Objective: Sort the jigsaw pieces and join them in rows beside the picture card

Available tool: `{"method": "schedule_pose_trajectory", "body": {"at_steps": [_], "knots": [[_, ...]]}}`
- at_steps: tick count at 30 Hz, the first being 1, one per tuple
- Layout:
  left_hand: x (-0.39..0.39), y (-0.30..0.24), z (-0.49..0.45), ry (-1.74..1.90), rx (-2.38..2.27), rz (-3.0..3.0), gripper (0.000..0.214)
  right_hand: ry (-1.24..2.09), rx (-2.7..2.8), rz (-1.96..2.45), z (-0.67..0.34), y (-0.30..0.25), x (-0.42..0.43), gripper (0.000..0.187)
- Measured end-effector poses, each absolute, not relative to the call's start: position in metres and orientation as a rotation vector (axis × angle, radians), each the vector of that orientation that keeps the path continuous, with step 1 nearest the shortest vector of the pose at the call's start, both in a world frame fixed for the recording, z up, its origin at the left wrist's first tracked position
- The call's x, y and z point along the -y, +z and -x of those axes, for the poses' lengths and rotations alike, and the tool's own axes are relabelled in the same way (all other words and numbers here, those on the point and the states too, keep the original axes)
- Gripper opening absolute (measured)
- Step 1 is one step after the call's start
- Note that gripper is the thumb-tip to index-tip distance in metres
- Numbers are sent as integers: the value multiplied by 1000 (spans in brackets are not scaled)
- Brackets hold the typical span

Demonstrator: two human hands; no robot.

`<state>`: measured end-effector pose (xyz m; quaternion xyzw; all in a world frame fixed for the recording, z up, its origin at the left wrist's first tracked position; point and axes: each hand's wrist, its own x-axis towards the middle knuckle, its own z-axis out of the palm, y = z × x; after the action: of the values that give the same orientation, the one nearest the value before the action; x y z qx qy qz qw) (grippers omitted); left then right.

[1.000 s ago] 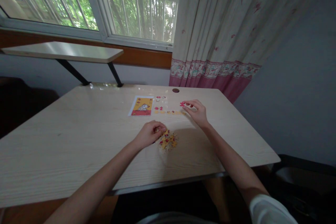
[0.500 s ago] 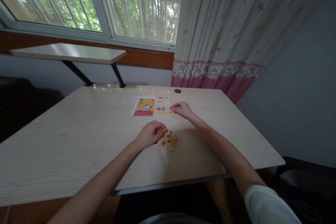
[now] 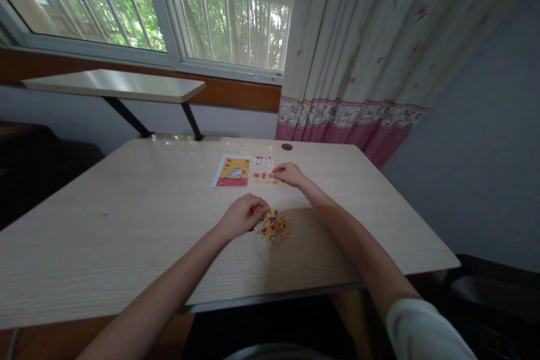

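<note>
A heap of small jigsaw puzzle pieces (image 3: pixel 276 228), mostly yellow with some red and white, lies near the front middle of the table. My left hand (image 3: pixel 247 215) rests at the heap's left edge, fingers curled and pinched at a puzzle piece; the grip is partly hidden. Farther back, my right hand (image 3: pixel 290 173) has thumb and fingers closed at a small red puzzle piece (image 3: pixel 270 175), low over the tabletop. That piece is at the right end of a row of red pieces (image 3: pixel 260 175). Yellow pieces (image 3: pixel 260 181) line up just in front of the row.
Left of the rows lies a printed picture sheet (image 3: pixel 233 171) with a white animal on yellow and red. More pieces (image 3: pixel 263 158) lie behind the red row. A raised shelf (image 3: pixel 122 85) stands at the back left of the wooden table (image 3: pixel 139 225). A round hole (image 3: pixel 287 147) is near the back edge.
My right hand has shifted slightly left and lowered the red puzzle piece to the end of the red row. My left hand stays at the heap.
</note>
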<state>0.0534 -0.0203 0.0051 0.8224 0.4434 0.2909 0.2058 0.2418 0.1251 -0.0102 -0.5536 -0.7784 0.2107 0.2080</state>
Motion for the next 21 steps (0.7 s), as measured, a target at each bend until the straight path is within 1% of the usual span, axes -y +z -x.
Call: {"method": "schedule_pose_trajectory", "body": {"at_steps": [7,12,15,18,21], "knots": [[17,4,-49,808,-1284,-2322,19,555,2161,1537,-233,-7,-122,18],[15,5,-44,794,-1303,-2351,19,566,2100,1497,-239,0,-112,19],[14,4,-43,781,-1248,-2417,18,575,2130,1310,-249,4,-92,17],[15,1,-44,739,-1186,-2487,22,598,2272,1072,-260,5,-65,14],[16,-3,-47,708,-1162,-2509,21,610,2418,944,-269,3,-42,12]]}}
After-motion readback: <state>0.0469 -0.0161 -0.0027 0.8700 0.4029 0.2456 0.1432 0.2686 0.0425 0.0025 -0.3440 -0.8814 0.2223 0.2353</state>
